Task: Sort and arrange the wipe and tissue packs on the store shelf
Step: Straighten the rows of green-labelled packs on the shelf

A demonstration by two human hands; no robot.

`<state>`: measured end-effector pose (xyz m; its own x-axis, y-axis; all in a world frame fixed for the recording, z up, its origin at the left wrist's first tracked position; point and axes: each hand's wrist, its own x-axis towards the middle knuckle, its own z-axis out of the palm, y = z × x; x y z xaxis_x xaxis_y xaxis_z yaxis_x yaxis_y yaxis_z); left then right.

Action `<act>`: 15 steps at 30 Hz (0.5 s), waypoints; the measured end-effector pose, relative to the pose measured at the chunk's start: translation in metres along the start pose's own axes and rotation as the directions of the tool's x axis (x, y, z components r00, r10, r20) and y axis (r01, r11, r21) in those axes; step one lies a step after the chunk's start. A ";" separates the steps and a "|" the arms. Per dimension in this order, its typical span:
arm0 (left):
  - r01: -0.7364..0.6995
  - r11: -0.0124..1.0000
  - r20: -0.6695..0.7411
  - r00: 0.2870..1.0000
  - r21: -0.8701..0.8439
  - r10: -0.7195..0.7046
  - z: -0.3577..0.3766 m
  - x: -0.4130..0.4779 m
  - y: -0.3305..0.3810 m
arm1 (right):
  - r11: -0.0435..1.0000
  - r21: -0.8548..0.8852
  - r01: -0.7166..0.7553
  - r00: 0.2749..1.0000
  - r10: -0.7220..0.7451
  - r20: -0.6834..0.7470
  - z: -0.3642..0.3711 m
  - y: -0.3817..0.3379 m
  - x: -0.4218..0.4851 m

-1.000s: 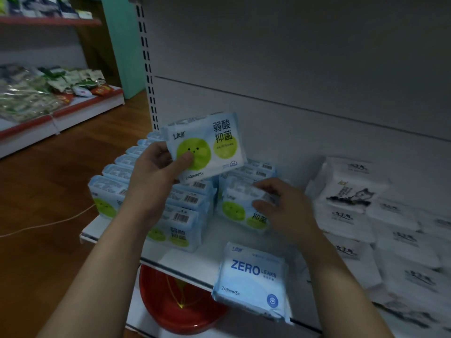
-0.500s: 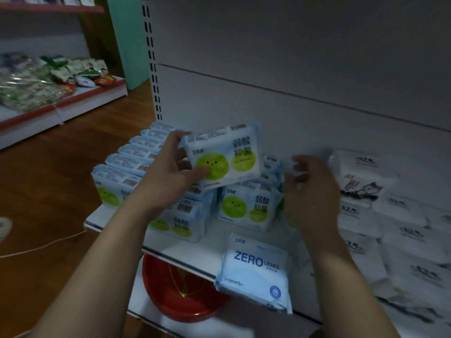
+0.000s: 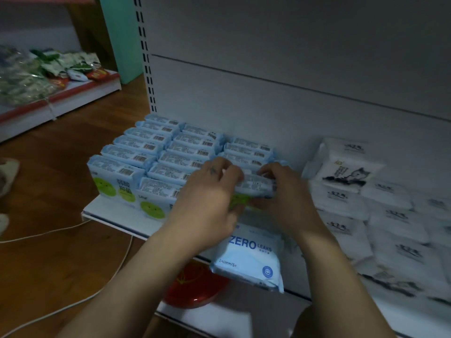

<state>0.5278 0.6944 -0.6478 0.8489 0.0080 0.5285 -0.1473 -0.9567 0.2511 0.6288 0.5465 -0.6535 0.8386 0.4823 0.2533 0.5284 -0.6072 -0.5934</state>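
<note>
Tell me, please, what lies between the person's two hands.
In the head view, a light-blue wipe pack with green circles sits between the left hand and right hand, both gripping its ends.

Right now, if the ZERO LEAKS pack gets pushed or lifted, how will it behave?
The ZERO LEAKS pack has a glossy film wrapper, so it probably slides easily. It is a flat, soft-looking pouch, likely light and slightly floppy. Its lower edge seems to overhang the shelf front, so a forward nudge could drop it.
</note>
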 end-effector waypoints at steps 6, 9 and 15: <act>-0.156 0.987 0.467 0.876 0.039 0.120 0.002 -0.054 0.029 | 0.999 -0.032 -0.039 0.999 0.039 0.016 0.011 0.007 -0.004; -0.146 0.981 0.559 0.827 0.125 0.052 0.026 -0.068 0.034 | 0.998 -0.018 -0.057 0.998 0.057 -0.014 0.016 0.006 -0.008; -0.116 0.992 0.377 0.922 0.046 0.090 0.038 -0.076 0.018 | 0.986 0.117 -0.122 0.992 0.119 0.036 0.013 0.011 -0.015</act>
<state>0.4799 0.6655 -0.7138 0.9606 -0.1887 0.2039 -0.2212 -0.9636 0.1502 0.6200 0.5408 -0.6738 0.8901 0.4292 0.1531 0.4025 -0.5833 -0.7055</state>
